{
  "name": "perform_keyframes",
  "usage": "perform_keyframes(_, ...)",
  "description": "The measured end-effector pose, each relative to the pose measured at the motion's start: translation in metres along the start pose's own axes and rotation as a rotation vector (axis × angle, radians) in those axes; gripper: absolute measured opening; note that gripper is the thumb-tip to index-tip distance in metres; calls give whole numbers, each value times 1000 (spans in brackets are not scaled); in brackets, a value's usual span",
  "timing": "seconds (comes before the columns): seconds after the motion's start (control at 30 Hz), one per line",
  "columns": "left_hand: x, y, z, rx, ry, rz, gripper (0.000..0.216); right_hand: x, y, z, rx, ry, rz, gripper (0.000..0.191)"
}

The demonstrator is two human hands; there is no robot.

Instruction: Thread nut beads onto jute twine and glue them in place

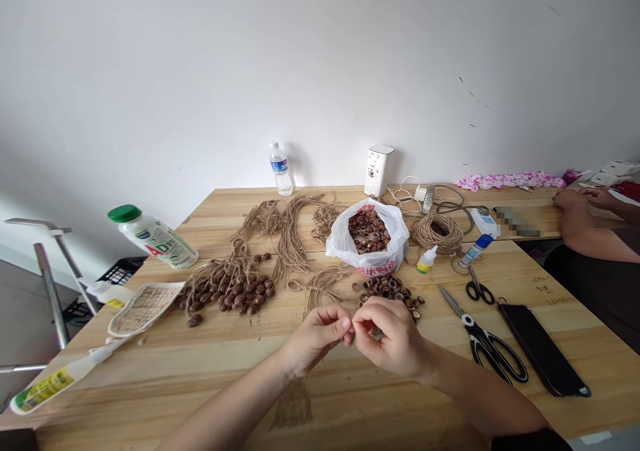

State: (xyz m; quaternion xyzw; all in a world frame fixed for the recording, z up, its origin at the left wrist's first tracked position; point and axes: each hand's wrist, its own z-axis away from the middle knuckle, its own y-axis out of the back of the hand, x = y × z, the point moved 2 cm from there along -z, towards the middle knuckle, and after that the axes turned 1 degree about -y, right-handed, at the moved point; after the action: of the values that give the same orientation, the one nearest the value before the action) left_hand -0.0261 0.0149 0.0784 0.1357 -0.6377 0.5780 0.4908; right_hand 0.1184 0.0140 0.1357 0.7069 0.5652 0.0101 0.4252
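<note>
My left hand [320,339] and my right hand [390,338] meet above the middle of the wooden table, fingertips pinched together and touching. Whatever lies between the fingertips is too small or hidden to make out. Just beyond my right hand is a pile of brown nut-shell halves [387,287], partly covered by it. Beyond the left hand lies a bunch of knotted twine strands [323,284]. A white plastic bag [345,241] behind the pile holds more shell halves. To the left rests a heap of brown nuts on twine [235,291]. Faint brownish strands [293,404] show below my left wrist.
At right lie large scissors [493,348], small scissors [479,288], a black phone-like slab [543,348], glue bottles [427,259] and a twine coil [440,232]. A woven tray [147,308] and green-capped bottle [160,238] stand left. Another person's arm [595,221] rests far right.
</note>
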Motion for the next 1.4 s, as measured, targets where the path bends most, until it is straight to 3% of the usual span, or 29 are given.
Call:
perform_keyframes(0.37, 2, -2, 2, -48, 75, 132, 22, -1, 3, -3, -89, 114, 112, 11)
perform_keyframes(0.53, 0, -4, 4, -54, 124, 182, 22, 1, 0, 1, -63, 176, 193, 13)
perform_keyframes(1.4, -5, -7, 5, -139, 171, 229, 21, 3, 2, 0, 45, 114, 123, 12)
